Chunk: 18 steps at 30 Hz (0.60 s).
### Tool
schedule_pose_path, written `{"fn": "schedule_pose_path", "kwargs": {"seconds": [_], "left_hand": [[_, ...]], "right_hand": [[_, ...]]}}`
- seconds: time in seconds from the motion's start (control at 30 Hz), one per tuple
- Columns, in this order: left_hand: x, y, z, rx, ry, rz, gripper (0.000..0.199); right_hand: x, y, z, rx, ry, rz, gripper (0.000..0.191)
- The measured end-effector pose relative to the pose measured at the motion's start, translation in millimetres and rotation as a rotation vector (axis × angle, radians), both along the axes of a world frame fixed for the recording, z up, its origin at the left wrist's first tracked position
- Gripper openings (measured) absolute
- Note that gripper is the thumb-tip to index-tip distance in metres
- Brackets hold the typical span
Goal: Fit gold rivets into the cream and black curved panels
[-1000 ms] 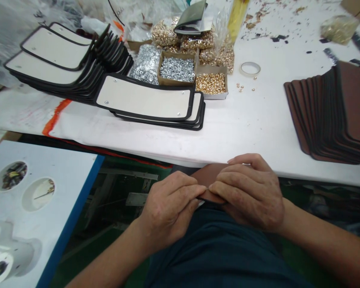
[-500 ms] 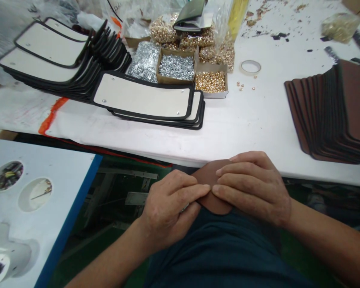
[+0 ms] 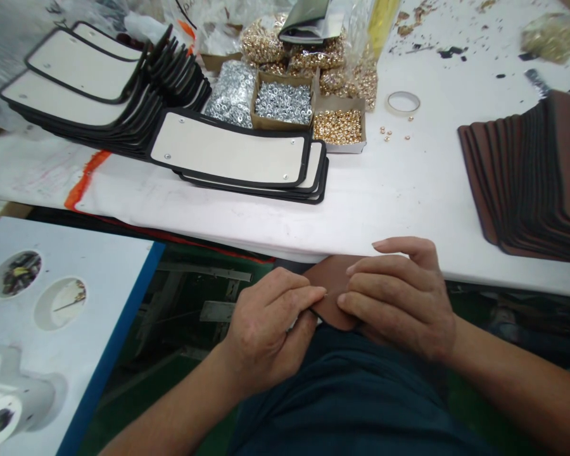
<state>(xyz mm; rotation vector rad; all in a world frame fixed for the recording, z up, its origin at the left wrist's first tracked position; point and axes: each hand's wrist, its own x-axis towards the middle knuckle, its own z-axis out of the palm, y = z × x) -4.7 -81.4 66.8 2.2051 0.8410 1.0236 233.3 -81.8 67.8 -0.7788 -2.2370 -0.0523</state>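
Above my lap, close to the table's front edge, a brown leather-like panel [image 3: 332, 276] with a dark edge is bent between my hands. My left hand [image 3: 270, 326] is closed on its left side, forefinger on top and thumb below. A tiny light spot shows on the panel by that fingertip, too small to name. My right hand [image 3: 401, 301] grips the other side, fingertips pressing the brown face and one finger raised off it. The thumb of this hand is hidden. Beyond, on the table, a white panel with black edging [image 3: 228, 149] lies on similar ones.
At the right stands a fanned stack of brown panels [image 3: 513, 183]. Boxes of silver rings [image 3: 284, 102] and gold-coloured eyelets [image 3: 338, 126] sit at the back, near a tape roll [image 3: 403, 101]. More white panels [image 3: 71, 98] are piled left. A white-topped bench [image 3: 118, 259] holds a machine [image 3: 16, 392].
My fingertips have drawn apart, the left ones slightly left. One finger of my right hand has lifted from the panel. The camera view has shifted a little.
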Motion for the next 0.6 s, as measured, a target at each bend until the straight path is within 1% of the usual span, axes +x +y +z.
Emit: {"fn": "schedule_pose_path", "kwargs": {"seconds": [0.1,0.2,0.3,0.43,0.53,0.6], "left_hand": [[-1.0,-0.5,-0.9,0.022,0.019,0.012,0.033],[-2.0,-0.9,-1.8,0.029,0.026,-0.011,0.033],[-2.3,-1.5,-1.5,0.053,0.04,-0.019,0.035],[-3.3,-1.6,-0.1,0.084,0.057,-0.048,0.037],[-5.3,-0.6,0.7,0.053,0.07,-0.073,0.037],[-6.6,0.1,1.0,0.023,0.083,-0.067,0.035]], "right_hand": [[-4.1,4.3,4.1,-0.033,-0.001,-0.024,0.002],[-6.7,4.6,5.8,-0.093,-0.052,-0.015,0.008],[-6.3,2.6,4.5,-0.098,-0.073,-0.002,0.011],[-4.0,0.5,3.1,-0.079,-0.067,0.022,0.008],[-3.1,1.4,4.3,-0.069,-0.086,0.047,0.004],[-3.3,2.9,5.3,-0.082,-0.089,0.05,0.006]]}}
